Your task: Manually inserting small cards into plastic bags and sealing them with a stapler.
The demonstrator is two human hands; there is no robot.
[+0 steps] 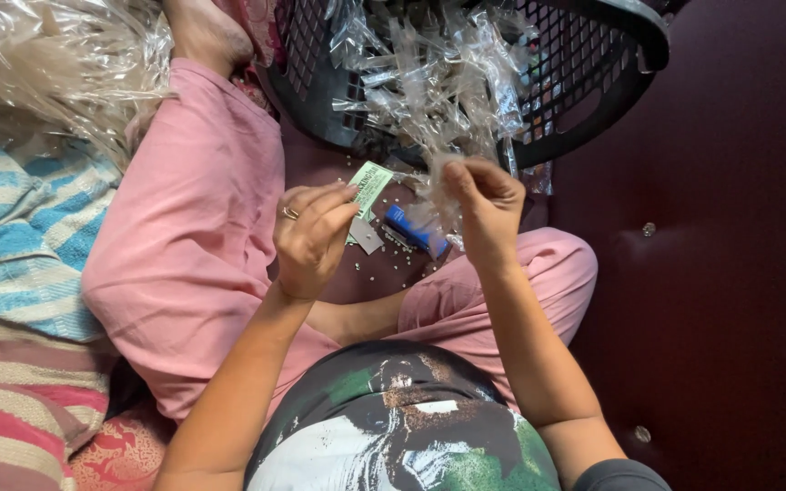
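My left hand point(309, 236), with a ring on one finger, pinches a small green paper slip point(370, 186) between thumb and fingers. My right hand point(484, 205) grips a small clear plastic pouch point(438, 186) just to the right of the slip; the two hands are close together above my lap. Below them on the dark floor lie a blue stapler point(414, 229), a small grey card point(366, 236) and scattered tiny pale beads point(402, 259). I sit cross-legged in pink trousers point(184, 245).
A black plastic basket point(593, 82) full of clear plastic pouches stands just beyond my hands. A heap of clear plastic bags point(56, 55) lies at the upper left. Striped cloth and cushions point(29, 273) line the left side. Dark maroon floor point(730, 273) stretches to the right.
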